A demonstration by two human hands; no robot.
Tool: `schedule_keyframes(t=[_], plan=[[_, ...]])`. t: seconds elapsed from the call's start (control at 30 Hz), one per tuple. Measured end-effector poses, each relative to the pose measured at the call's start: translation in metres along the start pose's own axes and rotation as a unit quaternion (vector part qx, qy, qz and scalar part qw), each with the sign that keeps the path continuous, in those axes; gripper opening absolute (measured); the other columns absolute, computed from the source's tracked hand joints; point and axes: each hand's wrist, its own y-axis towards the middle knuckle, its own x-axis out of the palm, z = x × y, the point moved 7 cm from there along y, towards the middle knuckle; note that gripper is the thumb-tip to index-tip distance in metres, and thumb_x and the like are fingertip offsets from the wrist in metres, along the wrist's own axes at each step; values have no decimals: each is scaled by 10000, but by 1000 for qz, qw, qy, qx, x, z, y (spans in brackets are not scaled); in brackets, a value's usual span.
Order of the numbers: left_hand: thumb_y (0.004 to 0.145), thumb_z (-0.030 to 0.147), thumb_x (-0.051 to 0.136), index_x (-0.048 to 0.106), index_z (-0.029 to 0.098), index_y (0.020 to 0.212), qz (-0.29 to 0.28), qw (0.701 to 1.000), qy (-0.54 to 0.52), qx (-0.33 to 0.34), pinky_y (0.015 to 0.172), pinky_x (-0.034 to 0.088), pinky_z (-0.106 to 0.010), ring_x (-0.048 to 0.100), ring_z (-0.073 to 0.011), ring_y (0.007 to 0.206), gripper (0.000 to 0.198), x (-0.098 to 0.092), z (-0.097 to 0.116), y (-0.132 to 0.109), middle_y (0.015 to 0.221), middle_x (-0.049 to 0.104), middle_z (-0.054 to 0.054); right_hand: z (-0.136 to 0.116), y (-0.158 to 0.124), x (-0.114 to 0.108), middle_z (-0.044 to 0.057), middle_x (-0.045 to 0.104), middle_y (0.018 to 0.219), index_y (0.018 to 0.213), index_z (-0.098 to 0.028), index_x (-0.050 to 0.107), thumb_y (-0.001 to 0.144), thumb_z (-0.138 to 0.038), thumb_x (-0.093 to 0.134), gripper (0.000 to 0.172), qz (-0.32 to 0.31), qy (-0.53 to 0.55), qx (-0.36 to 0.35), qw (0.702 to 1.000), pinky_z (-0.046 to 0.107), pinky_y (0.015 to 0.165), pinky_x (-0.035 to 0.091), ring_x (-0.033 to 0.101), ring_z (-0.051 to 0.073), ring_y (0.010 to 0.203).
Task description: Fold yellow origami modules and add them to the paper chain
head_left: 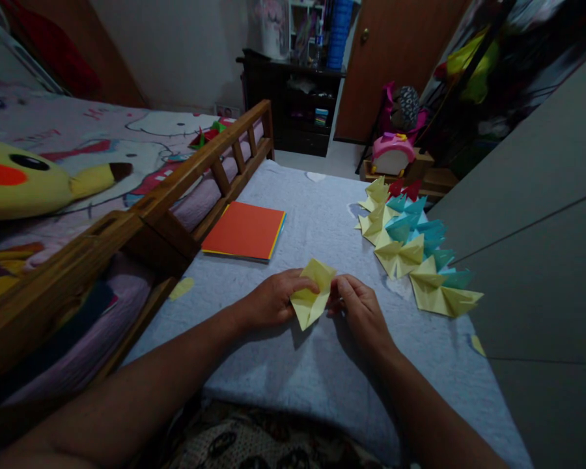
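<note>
A partly folded yellow paper (314, 301) is held above the cloth-covered table, near its middle. My left hand (273, 298) grips its left side, with the thumb pressed into the fold. At the paper's upper right edge, my right hand (357, 305) pinches with thumb and fingers closed; its fingertips are partly hidden. Behind my left hand lies a stack of square paper (247, 229) with an orange-red sheet on top and yellow and blue edges below. To the right stand rows of folded pieces: yellow ones (403, 255), teal ones (410, 221) and red ones (405, 189).
The table (317, 202) has a pale blue cloth. A wooden bed rail (176, 179) runs along its left, with a yellow plush toy (24, 179) on the bed beyond. A pale cabinet (542, 195) borders the right. Behind stand a dark shelf (288, 98) and a pink case (393, 155).
</note>
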Motion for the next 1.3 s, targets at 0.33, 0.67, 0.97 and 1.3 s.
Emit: schedule_keyframes(t=[0.33,0.67,0.97,1.3], plan=[[836,191,678,645,185,1086,-36,999,1,-16,799,533,-316,627,-212,965,253,3,5,1,1106,627,-101,1,1,3,-14,556,662,772,-189,644,889,-523,600,357,-24,-54,2,998,257,557,382,494,121,594],[867,127,606,715,177,954,-17,999,-7,-47,783,534,-294,625,-198,950,148,4,-5,-2,1048,610,-86,-1,0,5,1,586,685,768,-186,651,872,-502,619,334,-40,-16,6,999,261,584,411,511,126,609],[864,151,616,701,145,845,-14,1000,7,-12,719,513,-278,628,-189,872,87,4,6,0,981,656,-99,3,3,7,-13,528,591,670,-187,576,922,-589,535,476,-49,-22,11,999,248,517,361,469,110,532],[834,189,648,637,149,770,-17,1000,-2,-9,677,514,-264,621,-164,814,76,1,15,1,952,628,-79,2,-1,10,-7,525,650,721,-192,609,925,-593,529,457,-69,-16,11,997,254,542,354,450,119,583]])
